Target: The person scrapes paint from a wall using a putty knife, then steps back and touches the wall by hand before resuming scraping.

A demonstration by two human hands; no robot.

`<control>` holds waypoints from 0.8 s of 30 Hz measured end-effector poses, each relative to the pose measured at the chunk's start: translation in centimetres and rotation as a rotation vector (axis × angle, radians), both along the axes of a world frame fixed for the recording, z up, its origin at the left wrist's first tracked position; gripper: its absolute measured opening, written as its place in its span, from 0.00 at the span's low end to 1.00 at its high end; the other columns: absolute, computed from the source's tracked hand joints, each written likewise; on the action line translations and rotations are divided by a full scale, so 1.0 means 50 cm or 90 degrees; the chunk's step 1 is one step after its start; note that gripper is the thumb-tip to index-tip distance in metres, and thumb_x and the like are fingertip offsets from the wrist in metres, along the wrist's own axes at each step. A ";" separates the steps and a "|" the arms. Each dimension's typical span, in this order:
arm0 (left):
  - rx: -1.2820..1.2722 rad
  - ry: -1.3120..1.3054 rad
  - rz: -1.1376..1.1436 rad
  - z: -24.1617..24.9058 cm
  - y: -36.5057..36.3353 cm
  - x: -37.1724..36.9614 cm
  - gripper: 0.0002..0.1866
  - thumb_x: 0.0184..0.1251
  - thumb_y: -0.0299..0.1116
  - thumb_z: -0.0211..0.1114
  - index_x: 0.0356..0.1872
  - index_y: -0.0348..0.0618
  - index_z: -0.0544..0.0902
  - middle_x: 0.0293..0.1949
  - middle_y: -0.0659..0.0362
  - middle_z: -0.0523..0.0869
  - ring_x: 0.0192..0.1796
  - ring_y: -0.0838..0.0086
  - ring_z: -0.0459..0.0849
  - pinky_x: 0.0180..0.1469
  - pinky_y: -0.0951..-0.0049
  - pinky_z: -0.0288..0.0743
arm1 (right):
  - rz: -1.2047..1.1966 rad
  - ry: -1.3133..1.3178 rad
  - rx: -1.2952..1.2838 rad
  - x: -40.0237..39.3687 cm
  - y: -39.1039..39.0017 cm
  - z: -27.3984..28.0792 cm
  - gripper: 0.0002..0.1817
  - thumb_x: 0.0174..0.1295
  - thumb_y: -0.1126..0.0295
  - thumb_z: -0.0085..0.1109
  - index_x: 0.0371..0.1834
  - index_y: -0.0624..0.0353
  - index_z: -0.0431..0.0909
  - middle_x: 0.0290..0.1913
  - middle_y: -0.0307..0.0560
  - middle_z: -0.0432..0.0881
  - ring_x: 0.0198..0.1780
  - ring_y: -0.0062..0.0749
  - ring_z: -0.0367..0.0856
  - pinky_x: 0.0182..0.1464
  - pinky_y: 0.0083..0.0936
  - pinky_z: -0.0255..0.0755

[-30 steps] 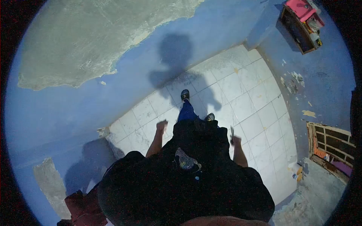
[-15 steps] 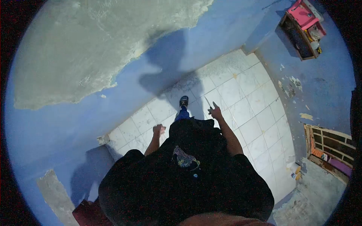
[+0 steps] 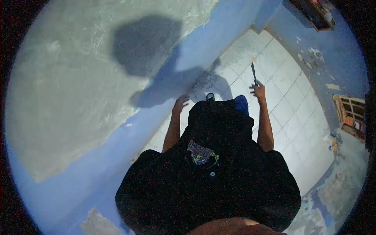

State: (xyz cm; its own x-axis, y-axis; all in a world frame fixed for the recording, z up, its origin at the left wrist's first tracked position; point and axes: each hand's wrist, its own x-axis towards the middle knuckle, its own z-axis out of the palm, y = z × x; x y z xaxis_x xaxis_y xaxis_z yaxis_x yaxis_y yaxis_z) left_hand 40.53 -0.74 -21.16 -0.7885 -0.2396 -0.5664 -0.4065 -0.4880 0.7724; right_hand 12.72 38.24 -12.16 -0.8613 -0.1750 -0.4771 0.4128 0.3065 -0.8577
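Our right hand (image 3: 257,93) has swung farther out, fingers part-spread, apparently gripping the dark tool (image 3: 253,71) loosely above the floor (image 3: 290,121). Left hand (image 3: 181,104) half open, looks empty. We're still carrying.

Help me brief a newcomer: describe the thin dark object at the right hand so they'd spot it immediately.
Find the white tiled floor, then the right hand over it. Extending beyond that hand, toward the picture's top, is a slim dark object. Its straight, knife-like outline sets it apart from the pale floor.
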 end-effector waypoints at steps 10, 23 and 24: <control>0.106 0.141 -0.123 0.436 -0.002 -0.601 0.38 0.63 0.56 0.45 0.61 0.31 0.56 0.62 0.48 0.62 0.64 0.63 0.60 0.64 0.63 0.52 | -0.046 0.316 -0.167 -0.120 -0.442 0.294 0.14 0.58 0.63 0.54 0.43 0.59 0.78 0.22 0.41 0.79 0.21 0.17 0.69 0.26 0.19 0.66; 0.599 0.182 -0.060 0.474 0.029 -0.775 0.37 0.59 0.62 0.46 0.52 0.33 0.67 0.35 0.56 0.79 0.31 0.71 0.76 0.35 0.73 0.68 | -0.047 0.323 -0.133 -0.130 -0.511 0.249 0.14 0.60 0.64 0.53 0.45 0.59 0.76 0.22 0.53 0.74 0.21 0.24 0.66 0.28 0.22 0.65; 0.572 0.148 -0.024 0.482 0.036 -0.776 0.35 0.59 0.62 0.46 0.48 0.34 0.71 0.28 0.59 0.81 0.25 0.74 0.76 0.30 0.74 0.67 | -0.049 0.328 -0.116 -0.126 -0.515 0.258 0.13 0.60 0.65 0.53 0.44 0.60 0.76 0.22 0.56 0.73 0.21 0.24 0.66 0.28 0.23 0.65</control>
State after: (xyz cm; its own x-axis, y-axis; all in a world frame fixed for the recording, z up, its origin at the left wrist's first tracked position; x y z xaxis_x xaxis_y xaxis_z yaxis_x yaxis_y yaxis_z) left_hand 1.74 1.07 2.94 -0.9039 0.2408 -0.3535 -0.3166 -0.9324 0.1745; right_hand 6.41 12.50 0.75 -0.9888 -0.1432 0.0416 -0.0592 0.1205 -0.9909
